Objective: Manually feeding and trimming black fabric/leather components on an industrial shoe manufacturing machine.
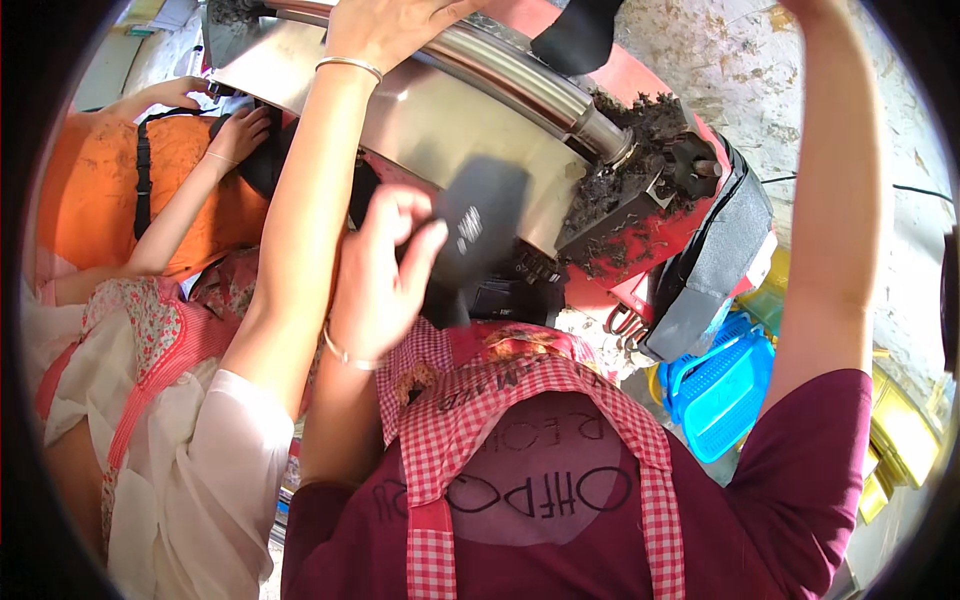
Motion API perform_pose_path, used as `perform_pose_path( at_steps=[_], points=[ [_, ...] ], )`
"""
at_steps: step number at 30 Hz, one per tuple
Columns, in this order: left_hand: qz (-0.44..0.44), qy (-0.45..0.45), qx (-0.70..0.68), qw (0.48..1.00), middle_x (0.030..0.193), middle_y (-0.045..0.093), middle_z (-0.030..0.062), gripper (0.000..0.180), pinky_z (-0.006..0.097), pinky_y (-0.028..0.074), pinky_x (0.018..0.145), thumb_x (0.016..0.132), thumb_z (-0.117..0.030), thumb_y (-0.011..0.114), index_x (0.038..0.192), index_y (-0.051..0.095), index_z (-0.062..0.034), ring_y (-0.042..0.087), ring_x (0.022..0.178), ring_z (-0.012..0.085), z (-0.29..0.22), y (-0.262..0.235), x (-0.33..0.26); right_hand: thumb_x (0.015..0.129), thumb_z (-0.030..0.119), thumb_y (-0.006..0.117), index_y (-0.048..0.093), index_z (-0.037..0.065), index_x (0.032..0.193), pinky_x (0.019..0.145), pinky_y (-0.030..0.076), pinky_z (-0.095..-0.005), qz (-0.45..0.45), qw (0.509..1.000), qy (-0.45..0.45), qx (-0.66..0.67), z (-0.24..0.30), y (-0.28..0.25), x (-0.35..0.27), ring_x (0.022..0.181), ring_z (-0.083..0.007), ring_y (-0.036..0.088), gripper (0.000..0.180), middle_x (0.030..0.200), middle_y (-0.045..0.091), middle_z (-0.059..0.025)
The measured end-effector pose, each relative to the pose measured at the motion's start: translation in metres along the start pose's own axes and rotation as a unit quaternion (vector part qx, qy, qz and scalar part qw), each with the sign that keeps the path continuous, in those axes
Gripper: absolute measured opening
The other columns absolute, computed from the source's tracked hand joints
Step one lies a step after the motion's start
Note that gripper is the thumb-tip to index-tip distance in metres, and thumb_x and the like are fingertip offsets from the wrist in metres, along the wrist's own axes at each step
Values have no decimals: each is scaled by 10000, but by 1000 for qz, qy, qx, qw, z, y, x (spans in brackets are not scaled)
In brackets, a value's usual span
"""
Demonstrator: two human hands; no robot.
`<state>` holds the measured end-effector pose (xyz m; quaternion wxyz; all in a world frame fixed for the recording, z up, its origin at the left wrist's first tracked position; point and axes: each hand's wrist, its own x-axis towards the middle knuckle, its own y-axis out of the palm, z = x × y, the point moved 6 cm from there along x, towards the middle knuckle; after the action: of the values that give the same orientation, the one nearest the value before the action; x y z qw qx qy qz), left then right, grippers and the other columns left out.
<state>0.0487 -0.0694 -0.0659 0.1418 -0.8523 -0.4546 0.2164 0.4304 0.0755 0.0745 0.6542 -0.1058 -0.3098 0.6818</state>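
Note:
My left hand [378,270], with a bangle at its wrist, pinches a flat black sock [482,215] between thumb and fingers. Small pale markings show on the sock, which hangs slightly blurred in front of a metal-topped machine [420,125]. A second black sock [578,38] lies at the machine's far edge. My right arm stretches up along the right side. Only the base of my right hand [812,6] shows at the top rim; its fingers are out of view.
A co-worker's hand [395,28] rests by the shiny metal roller [510,75], its arm crossing left of mine. Another person in orange [205,190] is at the far left. Dark fluff [625,185] clings to the machine's end. A blue plastic basket [720,385] and yellow containers [900,425] stand right.

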Motion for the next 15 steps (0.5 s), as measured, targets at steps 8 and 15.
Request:
perform_pose_path(
  at_steps=[8, 15],
  points=[
    [-62, 42, 258, 963, 1012, 698, 201, 518, 493, 543, 813, 887, -272, 807, 1245, 492, -69, 692, 950, 412, -8, -3, 106, 896, 234, 639, 779, 17, 1036, 883, 559, -385, 368, 903, 206, -88, -87, 188, -36, 970, -248, 721, 293, 982, 770, -145],
    [-1, 262, 199, 944, 1097, 659, 79, 409, 446, 475, 923, 744, -327, 867, 1018, 650, -114, 610, 1060, 304, 48, 61, -21, 929, 189, 771, 742, 12, 1006, 750, 503, -269, 248, 930, 237, 130, -64, 135, -30, 817, -77, 608, 195, 857, 693, 26]
  ],
)
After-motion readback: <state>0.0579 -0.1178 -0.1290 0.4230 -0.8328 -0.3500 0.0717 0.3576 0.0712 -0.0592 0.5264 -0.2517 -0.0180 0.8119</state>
